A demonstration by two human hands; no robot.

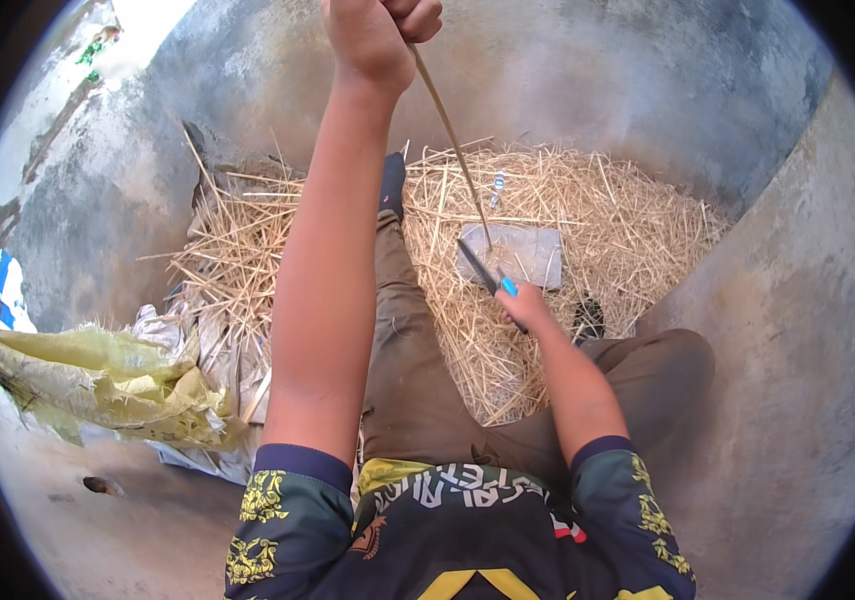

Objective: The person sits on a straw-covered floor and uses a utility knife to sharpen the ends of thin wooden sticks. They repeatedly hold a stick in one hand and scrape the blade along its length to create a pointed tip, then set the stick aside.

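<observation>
My left hand (pixel 388 35) is raised at the top edge, its fingers closed around a long, thin brown stick (pixel 455 140). The stick slants down to a flat grey stone block (pixel 540 258), where its lower end meets or nearly meets the surface. Below, my right hand (pixel 524 305) grips a knife (pixel 478 265) with some bright blue at its handle. Its dark blade crosses over the block's left part, close to the stick's lower end. Whether blade and stick touch, I cannot tell.
Pale straw-like strips (pixel 608 200) surround the block, with longer pieces (pixel 233 245) heaped at left. A small clear item with blue (pixel 497 188) lies beyond the block. My outstretched leg (pixel 403 330) is left of it. A yellowish sack (pixel 98 385) lies far left; grey walls (pixel 588 80) enclose the space.
</observation>
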